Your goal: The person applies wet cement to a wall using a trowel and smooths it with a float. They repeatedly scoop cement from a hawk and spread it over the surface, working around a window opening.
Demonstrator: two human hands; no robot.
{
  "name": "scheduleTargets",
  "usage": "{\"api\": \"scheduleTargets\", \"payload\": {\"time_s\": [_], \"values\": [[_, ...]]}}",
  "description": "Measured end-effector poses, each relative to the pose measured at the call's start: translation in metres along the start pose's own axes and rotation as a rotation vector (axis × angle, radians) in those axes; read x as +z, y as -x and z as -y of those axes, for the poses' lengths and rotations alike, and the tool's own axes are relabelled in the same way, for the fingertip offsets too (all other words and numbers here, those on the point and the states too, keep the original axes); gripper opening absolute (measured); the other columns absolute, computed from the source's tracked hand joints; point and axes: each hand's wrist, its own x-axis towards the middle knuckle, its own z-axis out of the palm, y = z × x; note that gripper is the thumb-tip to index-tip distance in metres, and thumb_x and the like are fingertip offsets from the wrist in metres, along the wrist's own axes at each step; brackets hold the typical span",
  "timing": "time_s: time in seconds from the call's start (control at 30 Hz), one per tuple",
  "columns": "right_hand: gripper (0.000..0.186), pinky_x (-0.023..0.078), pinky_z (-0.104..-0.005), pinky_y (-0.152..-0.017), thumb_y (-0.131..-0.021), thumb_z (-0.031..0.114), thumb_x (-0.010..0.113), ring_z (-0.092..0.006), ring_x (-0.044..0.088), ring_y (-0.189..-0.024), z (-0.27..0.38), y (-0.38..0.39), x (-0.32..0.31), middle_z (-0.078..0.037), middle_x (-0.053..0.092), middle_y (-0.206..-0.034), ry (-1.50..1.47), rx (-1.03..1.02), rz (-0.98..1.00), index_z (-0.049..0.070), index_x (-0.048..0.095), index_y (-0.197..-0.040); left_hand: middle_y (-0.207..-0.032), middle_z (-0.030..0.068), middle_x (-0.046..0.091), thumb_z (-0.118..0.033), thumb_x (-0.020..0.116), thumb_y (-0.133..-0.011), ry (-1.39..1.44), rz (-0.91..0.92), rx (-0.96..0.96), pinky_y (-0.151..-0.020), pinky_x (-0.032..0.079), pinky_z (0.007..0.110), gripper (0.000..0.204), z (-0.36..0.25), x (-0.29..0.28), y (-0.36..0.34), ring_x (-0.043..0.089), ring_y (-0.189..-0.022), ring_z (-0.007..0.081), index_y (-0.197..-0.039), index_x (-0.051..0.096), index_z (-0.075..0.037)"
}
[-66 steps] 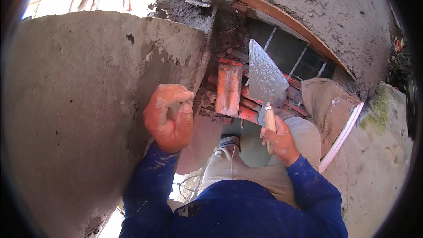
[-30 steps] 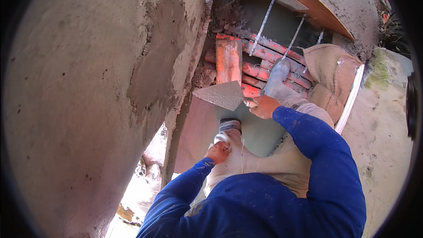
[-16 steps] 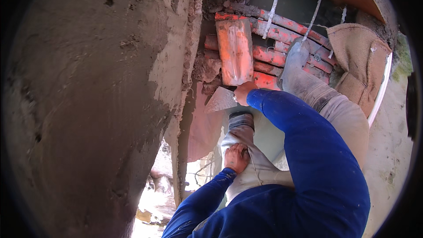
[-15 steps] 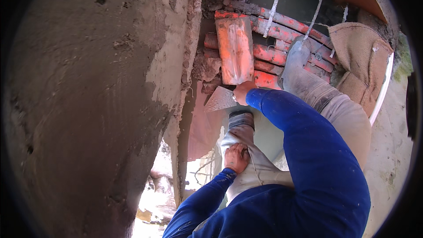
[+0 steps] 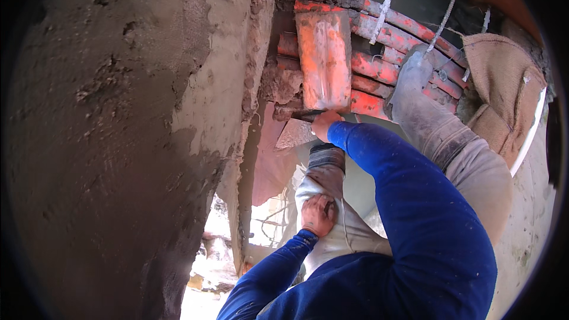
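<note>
The right hand (image 5: 325, 125) is closed around the handle of a pointed, grey metal trowel (image 5: 293, 136); the handle is mostly hidden, so the exact grip is hard to make out. The blade sticks out to the left of the fist, below a mud-smeared, orange-red rectangular block (image 5: 324, 59). The hand sits at this block's lower edge, though whether they touch I cannot tell. The left hand (image 5: 319, 214) rests on the left leg in pale, stained trousers (image 5: 320, 186), fingers folded in narrow; whether they pinch the cloth is unclear. Orange-red, mud-caked round pipes (image 5: 374, 67) run rightward from the block, with the right lower leg (image 5: 419, 98) over them. Beyond that leg lies a coarse brown woven sack (image 5: 502, 86). A rough grey-brown plastered wall (image 5: 118, 160) fills the left side.
</note>
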Motion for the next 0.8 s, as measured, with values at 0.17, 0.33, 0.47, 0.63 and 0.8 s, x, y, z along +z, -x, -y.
{"api": "scheduleTargets", "payload": {"time_s": [0.17,0.33,0.47,0.63,0.8], "values": [[0.027,0.062,-0.0475,-0.086,-0.095,0.014,0.06,-0.034,0.077,-0.105,-0.005,-0.019,0.027,-0.016,0.079,-0.112,-0.022,-0.024,0.041,0.006,0.082,-0.109,-0.107,0.0118,0.071,-0.02,0.068,-0.088,0.008,-0.023,0.017,-0.094,0.049,0.046,0.022,-0.002,0.0,-0.003,0.068,-0.103,0.0339,-0.108,0.072,-0.012],[0.025,0.06,-0.0466,-0.086,-0.091,0.016,0.062,-0.0312,0.076,-0.106,-0.002,-0.03,0.047,-0.013,0.079,-0.11,-0.043,-0.044,0.014,0.008,0.082,-0.103,-0.108,0.0113,0.072,-0.02,0.069,-0.088,0.022,-0.024,0.013,-0.094,0.049,0.046,0.022,-0.001,0.0,-0.006,0.068,-0.102,0.0341,-0.108,0.072,-0.012],[0.026,0.06,-0.0459,-0.087,-0.092,0.017,0.061,-0.0307,0.076,-0.105,0.002,-0.038,0.055,-0.011,0.08,-0.11,-0.065,-0.037,0.029,0.008,0.082,-0.102,-0.109,0.011,0.072,-0.021,0.07,-0.088,0.004,-0.019,0.001,-0.095,0.048,0.045,0.023,-0.005,-0.002,-0.008,0.068,-0.102,0.0338,-0.108,0.072,-0.012],[0.027,0.061,-0.0467,-0.088,-0.094,0.017,0.059,-0.0314,0.076,-0.107,0.006,-0.041,0.053,-0.012,0.08,-0.112,-0.096,-0.019,0.066,0.008,0.082,-0.106,-0.109,0.0115,0.072,-0.021,0.07,-0.087,-0.028,0.01,0.005,-0.093,0.048,0.045,0.023,-0.004,-0.003,-0.011,0.068,-0.102,0.0334,-0.108,0.072,-0.012],[0.029,0.061,-0.0488,-0.09,-0.096,0.015,0.059,-0.0346,0.075,-0.11,0.006,-0.046,0.053,-0.014,0.079,-0.116,-0.119,-0.036,0.072,0.007,0.081,-0.112,-0.108,0.0119,0.071,-0.022,0.07,-0.087,-0.027,0.009,0.021,-0.092,0.048,0.045,0.024,-0.005,-0.007,-0.014,0.068,-0.101,0.0331,-0.108,0.072,-0.012]]}}
